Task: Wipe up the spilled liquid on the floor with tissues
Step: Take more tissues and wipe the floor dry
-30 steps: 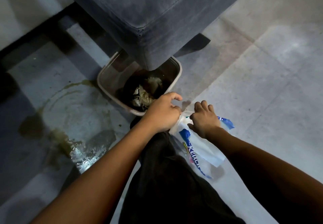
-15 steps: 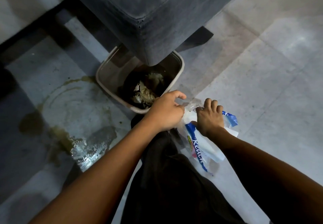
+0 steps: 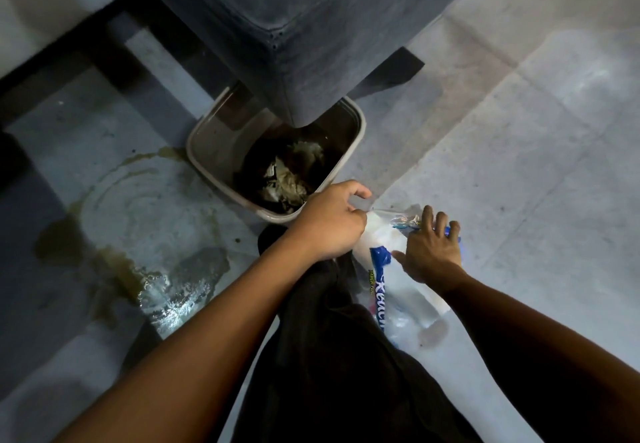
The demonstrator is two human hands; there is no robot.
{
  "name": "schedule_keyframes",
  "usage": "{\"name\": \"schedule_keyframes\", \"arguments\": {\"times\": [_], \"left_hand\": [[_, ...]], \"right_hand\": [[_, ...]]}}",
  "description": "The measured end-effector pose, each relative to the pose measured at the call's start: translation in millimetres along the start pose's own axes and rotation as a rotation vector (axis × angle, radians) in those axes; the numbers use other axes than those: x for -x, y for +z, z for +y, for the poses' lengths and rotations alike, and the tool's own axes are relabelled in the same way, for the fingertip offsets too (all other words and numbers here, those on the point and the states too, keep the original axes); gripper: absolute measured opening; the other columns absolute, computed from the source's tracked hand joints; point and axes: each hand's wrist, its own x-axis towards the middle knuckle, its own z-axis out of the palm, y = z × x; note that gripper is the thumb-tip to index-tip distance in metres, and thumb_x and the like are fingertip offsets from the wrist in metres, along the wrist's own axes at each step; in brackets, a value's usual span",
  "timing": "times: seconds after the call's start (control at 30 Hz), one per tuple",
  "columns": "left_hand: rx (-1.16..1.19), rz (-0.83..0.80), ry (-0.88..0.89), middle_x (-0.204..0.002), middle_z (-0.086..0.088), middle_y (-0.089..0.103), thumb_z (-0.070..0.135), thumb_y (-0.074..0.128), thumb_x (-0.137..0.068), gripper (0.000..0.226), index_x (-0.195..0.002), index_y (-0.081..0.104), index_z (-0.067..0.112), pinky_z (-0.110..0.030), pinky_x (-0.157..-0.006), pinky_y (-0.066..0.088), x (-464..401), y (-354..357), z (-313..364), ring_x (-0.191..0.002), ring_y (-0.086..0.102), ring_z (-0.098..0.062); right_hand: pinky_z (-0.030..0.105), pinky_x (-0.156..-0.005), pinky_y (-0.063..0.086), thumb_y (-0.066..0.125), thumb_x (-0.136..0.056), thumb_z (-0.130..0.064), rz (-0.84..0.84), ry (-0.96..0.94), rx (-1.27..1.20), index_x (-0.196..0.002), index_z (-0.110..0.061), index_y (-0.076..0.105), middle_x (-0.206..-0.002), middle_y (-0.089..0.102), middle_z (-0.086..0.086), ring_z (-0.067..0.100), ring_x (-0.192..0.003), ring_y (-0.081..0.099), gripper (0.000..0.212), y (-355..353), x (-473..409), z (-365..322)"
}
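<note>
A white and blue tissue pack in clear plastic lies on the grey floor just right of my dark trouser leg. My left hand has its fingers curled at the pack's open top end and pinches the white tissue there. My right hand rests on the pack with fingers spread and straight, pressing it down. A brownish spill spreads over the floor at the left, with a shiny wet patch near my left forearm.
A beige waste bin holding soiled, crumpled tissues stands just beyond my left hand, partly under the corner of a dark blue upholstered seat. Pale floor tiles stretch to the right.
My right hand has uncurled from a fist on the pack to spread fingers pressing it. The pack's top end has shifted slightly. My left hand stays at the opening.
</note>
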Motion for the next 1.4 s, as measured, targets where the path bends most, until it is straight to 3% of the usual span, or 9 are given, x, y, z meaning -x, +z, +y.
{"name": "schedule_keyframes", "arguments": {"times": [0.17, 0.37, 0.43, 0.53, 0.8, 0.97, 1.07, 1.17, 1.4], "left_hand": [[0.011, -0.013, -0.003, -0.086, -0.003, 0.074, 0.027, 0.046, -0.069, 0.036, -0.1, 0.058, 0.043, -0.046, -0.082, 0.06, 0, 1, 2, -0.081, 0.073, -0.024], [-0.031, -0.032, 0.013, -0.083, -0.007, 0.075, 0.024, 0.051, -0.077, 0.031, -0.103, 0.062, 0.038, -0.046, -0.078, 0.06, -4, 9, 7, -0.081, 0.072, -0.027], [-0.088, -0.063, 0.025, -0.084, -0.01, 0.075, 0.017, 0.054, -0.087, 0.03, -0.113, 0.064, 0.029, -0.045, -0.075, 0.061, -7, 14, 9, -0.08, 0.072, -0.028], [-0.122, -0.067, 0.037, -0.083, -0.008, 0.074, 0.015, 0.055, -0.089, 0.03, -0.114, 0.066, 0.028, -0.043, -0.074, 0.061, -12, 20, 10, -0.079, 0.072, -0.026], [-0.103, -0.095, 0.075, -0.083, -0.003, 0.071, 0.013, 0.055, -0.091, 0.027, -0.112, 0.066, 0.026, -0.024, -0.056, 0.048, -4, 17, 20, -0.065, 0.064, -0.019], [-0.034, -0.173, 0.083, -0.085, 0.006, 0.065, 0.016, 0.062, -0.086, 0.03, -0.113, 0.065, 0.03, -0.023, -0.065, 0.05, 15, -1, 38, -0.07, 0.064, -0.011], [0.009, -0.221, 0.11, -0.105, 0.001, 0.065, 0.022, 0.068, -0.072, 0.046, -0.117, 0.063, 0.033, -0.043, -0.087, 0.06, 34, -11, 55, -0.094, 0.07, -0.025], [0.068, -0.23, 0.17, -0.116, 0.0, 0.069, 0.019, 0.066, -0.066, 0.059, -0.124, 0.061, 0.028, -0.042, -0.092, 0.059, 54, -23, 71, -0.1, 0.07, -0.022], [0.669, -0.12, 0.188, -0.106, 0.006, 0.076, 0.022, 0.077, -0.08, 0.027, -0.107, 0.071, 0.026, -0.037, -0.087, 0.051, 103, -67, 84, -0.098, 0.07, -0.013]], "right_hand": [[0.058, -0.115, 0.018, 0.055, -0.093, -0.049, 0.033, -0.104, -0.09, -0.107, -0.024, 0.076, -0.16, 0.025, 0.01, 0.038, -0.139, 0.019, 0.035, 6, 9, 7], [0.058, -0.11, 0.013, 0.048, -0.077, -0.085, -0.037, -0.048, -0.062, -0.125, -0.032, 0.067, -0.155, 0.025, 0.012, 0.039, -0.136, 0.021, 0.075, 13, 20, 11], [0.059, -0.112, 0.015, 0.061, -0.079, -0.071, -0.089, -0.052, -0.094, -0.131, -0.032, 0.063, -0.154, 0.024, 0.01, 0.039, -0.136, 0.019, 0.065, 19, 22, 7], [0.058, -0.114, 0.018, 0.068, -0.084, -0.045, -0.094, -0.03, -0.236, -0.104, -0.027, 0.072, -0.158, 0.024, 0.005, 0.037, -0.138, 0.018, 0.028, 21, 26, 2], [0.048, -0.111, 0.025, 0.076, -0.082, -0.043, -0.076, -0.035, -0.615, -0.085, -0.038, 0.077, -0.163, 0.034, 0.0, 0.032, -0.143, 0.023, 0.006, -45, 49, 37], [0.03, -0.087, 0.048, 0.086, -0.08, -0.015, -0.272, -0.29, -1.101, -0.071, -0.017, 0.078, -0.114, 0.076, 0.002, 0.013, -0.098, 0.069, 0.011, -122, 80, 81], [0.037, -0.077, 0.049, 0.081, -0.083, -0.007, -0.306, -0.326, -1.268, -0.081, 0.0, 0.075, -0.09, 0.075, 0.018, 0.022, -0.08, 0.065, 0.009, -166, 101, 92], [0.034, -0.071, 0.047, 0.079, -0.082, -0.009, -0.286, -0.445, -1.331, -0.079, 0.0, 0.069, -0.079, 0.067, 0.013, 0.022, -0.075, 0.06, 0.014, -214, 116, 94], [0.029, -0.059, 0.058, 0.067, -0.081, -0.01, -0.252, -0.678, -1.72, -0.086, -0.008, 0.061, -0.082, 0.067, 0.014, 0.023, -0.064, 0.068, 0.008, -342, 140, 71]]}}
